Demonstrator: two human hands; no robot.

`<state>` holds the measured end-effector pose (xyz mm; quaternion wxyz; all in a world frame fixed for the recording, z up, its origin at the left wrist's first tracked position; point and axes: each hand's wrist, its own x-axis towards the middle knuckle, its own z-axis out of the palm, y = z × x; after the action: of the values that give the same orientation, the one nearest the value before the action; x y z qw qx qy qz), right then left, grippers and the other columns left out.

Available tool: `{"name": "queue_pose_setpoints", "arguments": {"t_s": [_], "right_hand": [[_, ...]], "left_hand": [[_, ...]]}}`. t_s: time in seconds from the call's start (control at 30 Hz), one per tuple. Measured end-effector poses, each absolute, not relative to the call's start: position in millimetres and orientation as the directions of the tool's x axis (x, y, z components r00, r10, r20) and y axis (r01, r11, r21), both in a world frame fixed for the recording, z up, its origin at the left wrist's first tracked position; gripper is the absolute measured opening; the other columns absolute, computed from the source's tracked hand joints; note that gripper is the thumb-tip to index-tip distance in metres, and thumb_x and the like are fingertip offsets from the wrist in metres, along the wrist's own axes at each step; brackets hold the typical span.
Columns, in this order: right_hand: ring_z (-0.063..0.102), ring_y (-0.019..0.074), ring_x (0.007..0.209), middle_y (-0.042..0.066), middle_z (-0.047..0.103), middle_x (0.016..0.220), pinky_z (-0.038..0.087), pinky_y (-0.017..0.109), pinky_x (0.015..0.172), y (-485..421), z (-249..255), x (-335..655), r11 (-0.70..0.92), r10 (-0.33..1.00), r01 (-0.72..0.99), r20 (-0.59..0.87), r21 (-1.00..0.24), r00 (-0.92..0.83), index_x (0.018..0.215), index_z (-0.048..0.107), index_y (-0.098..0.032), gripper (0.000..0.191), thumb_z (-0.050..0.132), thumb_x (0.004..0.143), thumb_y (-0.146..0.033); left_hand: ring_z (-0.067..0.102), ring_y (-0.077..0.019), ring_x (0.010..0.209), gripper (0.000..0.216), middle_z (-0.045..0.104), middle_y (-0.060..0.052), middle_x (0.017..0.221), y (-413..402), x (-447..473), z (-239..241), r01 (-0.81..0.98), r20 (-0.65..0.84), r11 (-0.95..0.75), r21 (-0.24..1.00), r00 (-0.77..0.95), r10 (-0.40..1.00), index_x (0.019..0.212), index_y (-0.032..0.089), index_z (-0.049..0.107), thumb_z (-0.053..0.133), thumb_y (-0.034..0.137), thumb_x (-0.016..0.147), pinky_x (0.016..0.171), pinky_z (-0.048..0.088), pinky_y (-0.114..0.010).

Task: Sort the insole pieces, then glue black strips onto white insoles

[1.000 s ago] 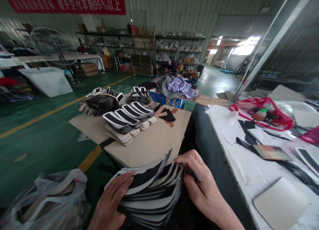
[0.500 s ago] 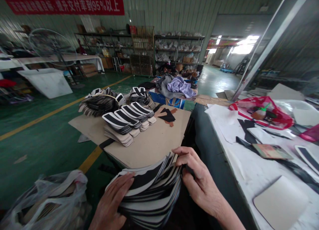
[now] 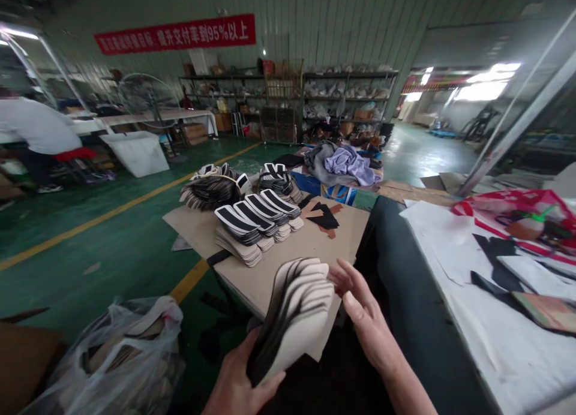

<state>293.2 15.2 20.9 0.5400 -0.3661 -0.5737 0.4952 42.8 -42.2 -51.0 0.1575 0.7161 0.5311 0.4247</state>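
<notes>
A thick stack of flat, rounded pieces, pale on their faces with dark edges, is tilted up and fanned in front of me. My left hand grips its lower left end, with the thumb across the near face. Beside the upper right edge, my right hand has its fingers stretched and apart; whether a fingertip touches the stack I cannot tell. Past my hands, rows of black pieces with white borders lie in piles on a beige board. A bundle of similar pieces stands behind them.
On the right, a white-covered table carries a red-and-white bag and dark scraps. A clear plastic bag of pieces sits low at left. Black and brown scraps lie on the board. A person in white is far left.
The stack has turned from lying with black-and-white faces up to tilted with pale faces showing. My right hand has come off its edge and opened. The view has swung left.
</notes>
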Motion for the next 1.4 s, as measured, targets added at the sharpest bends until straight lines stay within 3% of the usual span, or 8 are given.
{"name": "queue_pose_setpoints", "arguments": {"t_s": [0.1,0.27,0.7,0.8,0.87,0.97,1.1,1.4], "right_hand": [[0.05,0.0308,0.123,0.016,0.055,0.131,0.035,0.051,0.104,18,-9,273,-0.021,0.949,-0.274,0.067,-0.961,-0.307,0.133,0.046,-0.019,0.071,0.058,0.079,-0.063],[0.059,0.0303,0.112,0.012,0.063,0.121,0.047,0.043,0.095,11,-28,244,-0.284,0.938,-0.313,-0.195,-0.906,-0.285,0.132,0.048,-0.018,0.072,0.072,0.073,-0.052],[0.064,0.0273,0.099,0.012,0.067,0.111,0.054,0.036,0.082,75,-32,249,-0.277,0.959,-0.099,-0.268,-0.956,-0.096,0.119,0.051,-0.014,0.063,0.072,0.07,-0.048],[0.065,0.0284,0.094,0.013,0.069,0.102,0.053,0.035,0.077,100,-36,254,-0.221,0.975,0.116,-0.221,-0.968,0.008,0.112,0.054,-0.013,0.06,0.071,0.068,-0.05],[0.066,0.0295,0.09,0.013,0.07,0.095,0.051,0.036,0.075,118,-37,256,-0.211,0.977,0.431,-0.173,-0.877,0.126,0.113,0.054,-0.013,0.06,0.069,0.068,-0.049],[0.067,0.0296,0.084,0.012,0.07,0.089,0.048,0.036,0.07,141,-46,248,-0.223,0.974,0.825,-0.08,-0.52,0.213,0.121,0.049,-0.014,0.057,0.063,0.075,-0.044],[0.067,0.0263,0.087,0.014,0.067,0.103,0.048,0.032,0.067,155,-82,223,-0.047,0.997,0.985,-0.067,-0.167,0.036,0.123,0.049,-0.014,0.042,0.057,0.083,-0.025],[0.064,0.0289,0.095,0.018,0.063,0.116,0.051,0.039,0.077,149,-116,200,0.038,0.982,0.994,-0.178,-0.098,-0.055,0.128,0.053,-0.012,0.043,0.038,0.088,-0.006]], "left_hand": [[0.067,-0.0286,0.089,0.059,0.071,-0.009,0.103,-34,58,-40,0.164,0.037,-0.053,0.985,0.101,0.994,0.118,0.016,0.056,0.074,0.037,0.065,0.075,0.057,-0.036],[0.062,-0.0356,0.102,0.074,0.067,-0.013,0.114,-12,87,-23,-0.387,-0.305,0.415,0.823,0.315,0.899,0.126,0.017,0.053,0.081,0.03,0.059,0.086,0.05,-0.046],[0.052,-0.0358,0.118,0.083,0.057,-0.015,0.128,53,105,-55,-0.424,-0.239,0.42,0.803,0.416,0.877,0.132,0.018,0.043,0.084,0.036,0.062,0.097,0.042,-0.046],[0.049,-0.0354,0.121,0.084,0.056,-0.015,0.129,72,109,-71,-0.486,-0.209,0.413,0.77,0.42,0.883,0.132,0.02,0.043,0.082,0.045,0.062,0.101,0.038,-0.048],[0.05,-0.0317,0.121,0.086,0.057,-0.014,0.127,83,108,-84,-0.463,-0.272,0.402,0.79,0.323,0.906,0.136,0.023,0.038,0.079,0.051,0.065,0.104,0.035,-0.045],[0.054,-0.0274,0.116,0.087,0.061,-0.012,0.114,98,105,-104,-0.402,-0.424,0.433,0.807,0.117,0.898,0.139,0.021,0.032,0.075,0.053,0.069,0.104,0.035,-0.042],[0.051,-0.0269,0.12,0.08,0.065,-0.011,0.11,120,107,-126,-0.436,-0.476,0.456,0.776,0.069,0.876,0.131,0.019,0.043,0.075,0.055,0.067,0.106,0.034,-0.04],[0.063,-0.0281,0.104,0.049,0.069,-0.013,0.106,163,130,-138,-0.534,-0.603,0.528,0.66,0.044,0.797,0.099,0.015,0.065,0.081,0.046,0.063,0.092,0.049,-0.038]]}}
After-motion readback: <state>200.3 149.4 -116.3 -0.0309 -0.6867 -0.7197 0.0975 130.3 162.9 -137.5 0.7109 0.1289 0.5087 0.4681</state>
